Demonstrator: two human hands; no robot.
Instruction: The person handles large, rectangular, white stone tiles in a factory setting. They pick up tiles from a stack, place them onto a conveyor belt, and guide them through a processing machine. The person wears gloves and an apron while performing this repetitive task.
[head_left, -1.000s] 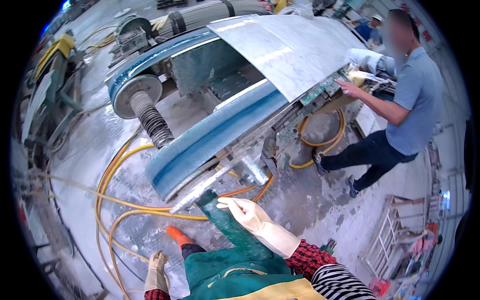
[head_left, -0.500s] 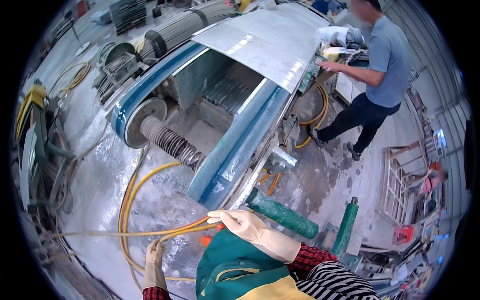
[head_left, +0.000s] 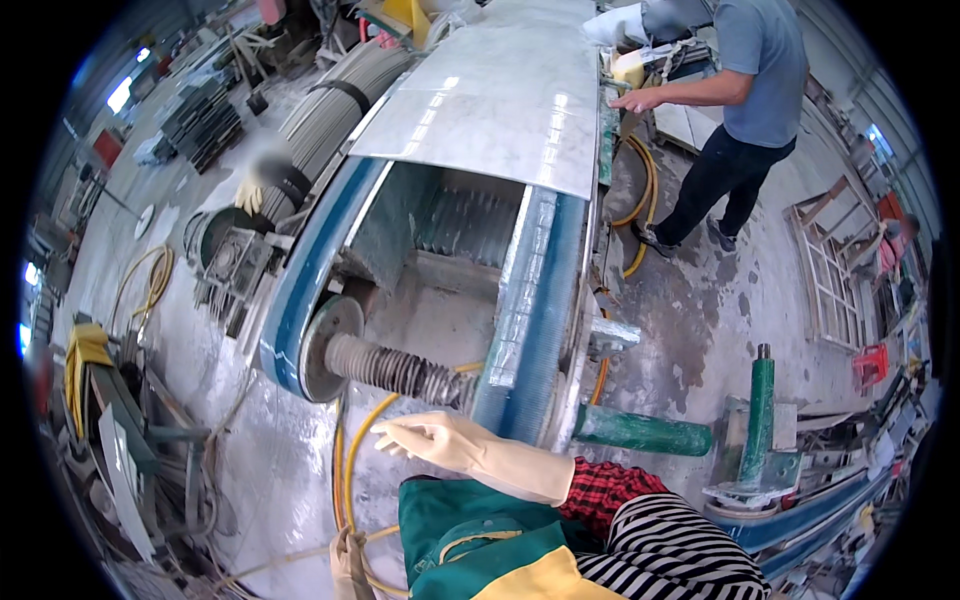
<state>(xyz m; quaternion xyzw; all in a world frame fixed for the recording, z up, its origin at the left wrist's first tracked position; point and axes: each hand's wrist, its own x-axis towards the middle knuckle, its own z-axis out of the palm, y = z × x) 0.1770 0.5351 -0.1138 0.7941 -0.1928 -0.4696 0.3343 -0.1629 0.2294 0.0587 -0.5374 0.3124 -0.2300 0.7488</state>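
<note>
My right hand (head_left: 428, 442), in a cream rubber glove, reaches left across my green and yellow apron (head_left: 460, 520). Its fingers are stretched out loosely with nothing seen in them. The ribbed roller shaft (head_left: 400, 370) of a machine with wide blue belts (head_left: 535, 345) lies just beyond it. Low at the bottom edge hangs my left hand (head_left: 348, 568), gloved alike, its fingers slightly bent and apart. Yellow-orange hoses (head_left: 352, 470) run across the wet floor beside and behind it; a grip on them is not visible. A large pale stone slab (head_left: 480, 100) rests on the belts.
At the far right side of the slab stands another person (head_left: 760, 100), one arm extended toward the machine. Green rollers (head_left: 645, 432) project at the right front. A metal-frame rack (head_left: 830, 275) stands farther right. Slabs and frames (head_left: 130, 450) crowd the left; a bundle of rods (head_left: 325, 115) lies behind.
My view has turned, so the machine now appears lower and more upright. My right hand shows farther left, away from the hose it overlapped. My left hand appears lower.
</note>
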